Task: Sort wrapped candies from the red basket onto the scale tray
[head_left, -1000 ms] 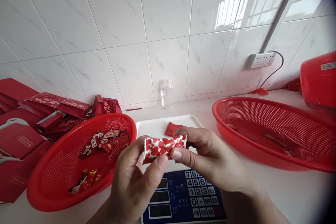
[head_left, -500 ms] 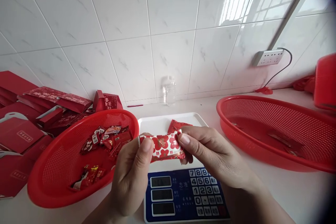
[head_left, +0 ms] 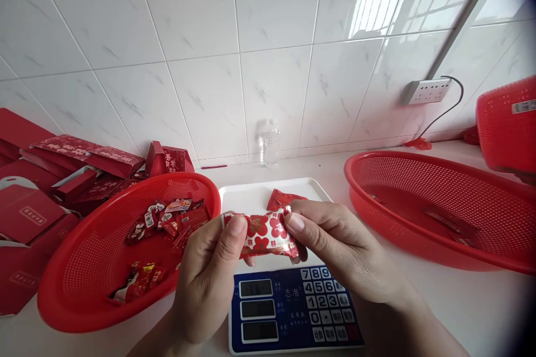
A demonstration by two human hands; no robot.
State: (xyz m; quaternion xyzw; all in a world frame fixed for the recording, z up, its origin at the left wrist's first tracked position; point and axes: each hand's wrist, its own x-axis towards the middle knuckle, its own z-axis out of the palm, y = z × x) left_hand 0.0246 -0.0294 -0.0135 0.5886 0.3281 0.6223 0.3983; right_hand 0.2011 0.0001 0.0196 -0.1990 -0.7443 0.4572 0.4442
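Note:
A wrapped candy (head_left: 263,232), white with red flowers and crimped ends, is stretched level between my two hands above a weighing scale (head_left: 293,312). My left hand (head_left: 211,268) pinches its left end with the thumb on top. At the other end, my right hand (head_left: 335,242) grips the crimped edge between thumb and fingers. Behind them, another red packet (head_left: 282,199) lies on the scale's white pan (head_left: 243,192). The scale's blue panel has number keys and several small displays, partly covered by my right hand and wrist.
To the left stands a red perforated basket (head_left: 62,284) holding several wrapped sweets, with red boxes (head_left: 29,217) piled beyond it. Another red basket (head_left: 389,228) with a few packets is on the right. A clear bottle (head_left: 271,145) stands by the tiled wall, below a power strip (head_left: 429,92).
Both hands keep their hold on the candy, which is tilted slightly differently. At the far right, a red basket has come further into view, moving left.

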